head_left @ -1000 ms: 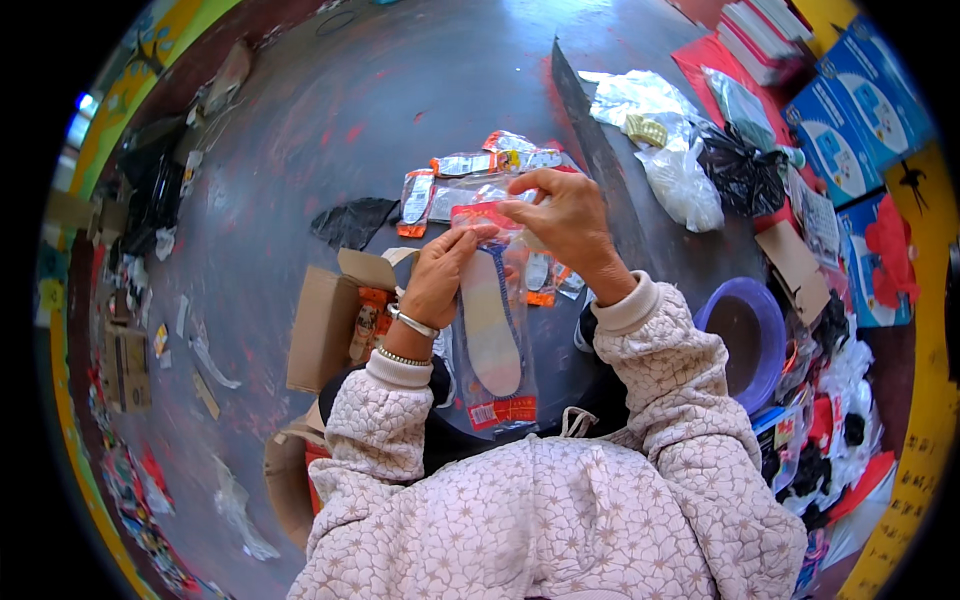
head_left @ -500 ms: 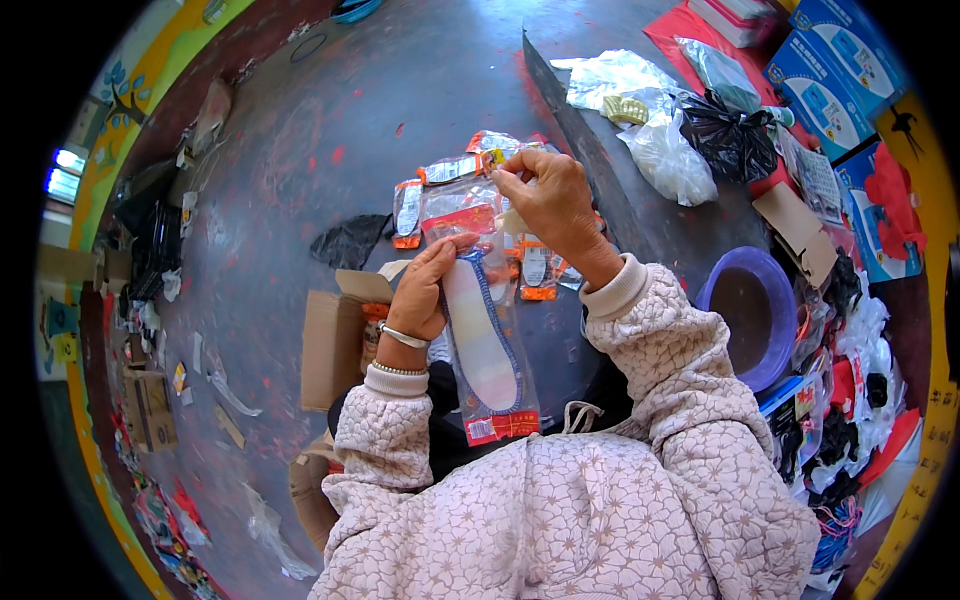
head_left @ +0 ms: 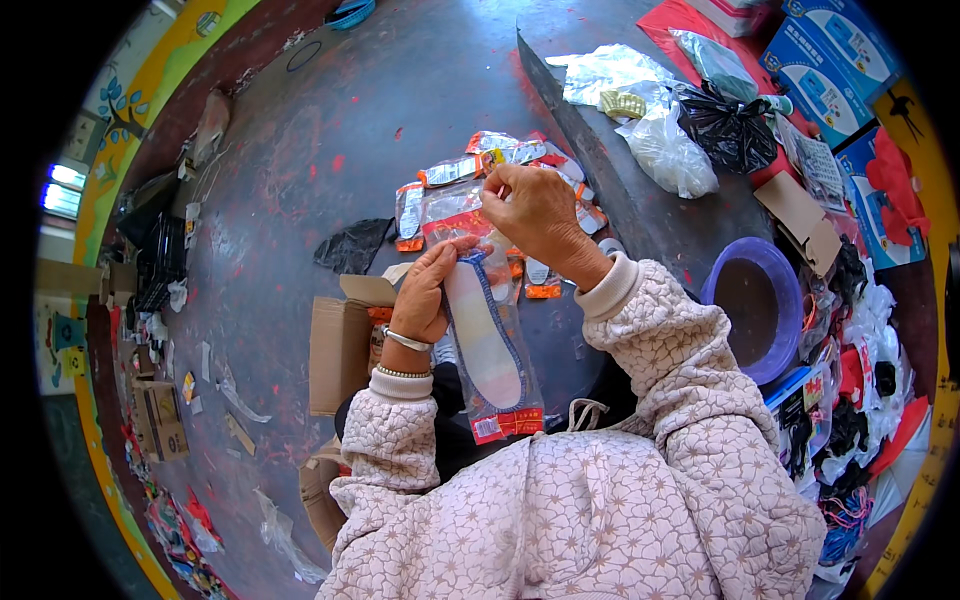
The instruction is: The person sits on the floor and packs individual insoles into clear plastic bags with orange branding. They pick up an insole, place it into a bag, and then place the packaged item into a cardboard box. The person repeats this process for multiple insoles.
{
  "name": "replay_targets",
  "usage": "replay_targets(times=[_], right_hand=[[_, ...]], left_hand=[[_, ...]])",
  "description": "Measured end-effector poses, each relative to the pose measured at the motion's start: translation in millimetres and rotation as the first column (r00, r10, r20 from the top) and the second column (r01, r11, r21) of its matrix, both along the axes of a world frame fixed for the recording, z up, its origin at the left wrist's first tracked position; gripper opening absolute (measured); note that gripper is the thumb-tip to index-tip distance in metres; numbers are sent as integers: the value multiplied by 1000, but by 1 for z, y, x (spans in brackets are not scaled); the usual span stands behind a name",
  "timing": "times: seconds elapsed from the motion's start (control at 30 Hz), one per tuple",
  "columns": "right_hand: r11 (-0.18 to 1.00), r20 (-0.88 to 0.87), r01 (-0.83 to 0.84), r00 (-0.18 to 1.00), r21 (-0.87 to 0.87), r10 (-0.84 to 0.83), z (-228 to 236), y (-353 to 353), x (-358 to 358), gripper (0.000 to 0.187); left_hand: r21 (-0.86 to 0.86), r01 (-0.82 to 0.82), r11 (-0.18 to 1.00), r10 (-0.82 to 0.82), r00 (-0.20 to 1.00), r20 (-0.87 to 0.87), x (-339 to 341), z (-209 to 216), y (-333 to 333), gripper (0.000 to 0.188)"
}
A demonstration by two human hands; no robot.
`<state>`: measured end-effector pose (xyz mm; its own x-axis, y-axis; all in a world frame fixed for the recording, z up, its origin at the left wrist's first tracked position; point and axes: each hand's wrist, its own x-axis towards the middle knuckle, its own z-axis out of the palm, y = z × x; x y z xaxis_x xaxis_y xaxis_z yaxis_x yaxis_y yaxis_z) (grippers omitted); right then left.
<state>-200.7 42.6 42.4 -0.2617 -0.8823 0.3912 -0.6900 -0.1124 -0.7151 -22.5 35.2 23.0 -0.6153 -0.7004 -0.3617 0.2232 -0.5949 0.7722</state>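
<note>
My left hand grips the upper end of a clear plastic packet, its fingers closed on the edge. Inside lies a pale striped insole with a blue stitched border; a red label strip runs along the packet's bottom. Above and to the right, my right hand is closed with fingertips pinched together; whatever is between them is too small or hidden to make out. Just beyond my hands, several orange-and-white packets are spread on the floor, partly covered by my right hand.
An opened cardboard box stands left of my knees, near a crumpled black bag. To my right are a purple basin, white plastic bags, a black bag, and blue boxes by the wall.
My right hand has turned slightly, its fingertips shifting a little left and down. My left hand keeps its hold on the packet, and the whole view has shifted slightly.
</note>
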Motion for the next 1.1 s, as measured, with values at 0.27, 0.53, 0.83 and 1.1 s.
replay_targets(times=[0.27, 0.53, 0.83, 1.1], right_hand=[[998, -180, 47, 982, -47, -55, 4, -1, -10, 10], [999, 413, 35, 910, -7, -28, 11, -14, -54, 20], [821, 428, -531, 805, 211, 410, 18, 1, -14, 17], [961, 52, -254, 967, 113, 249, 15, 3, -7, 16]], left_hand=[[-22, 47, 999, -47, 999, -11, 0, -4, 0, 31], [17, 42, 999, -43, 995, 86, 1, -3, 0, 31], [37, -1, 999, 1, 1000, 22, 2, -7, -1, 29], [61, 19, 998, -21, 999, 24, 3, 0, 3, 27]])
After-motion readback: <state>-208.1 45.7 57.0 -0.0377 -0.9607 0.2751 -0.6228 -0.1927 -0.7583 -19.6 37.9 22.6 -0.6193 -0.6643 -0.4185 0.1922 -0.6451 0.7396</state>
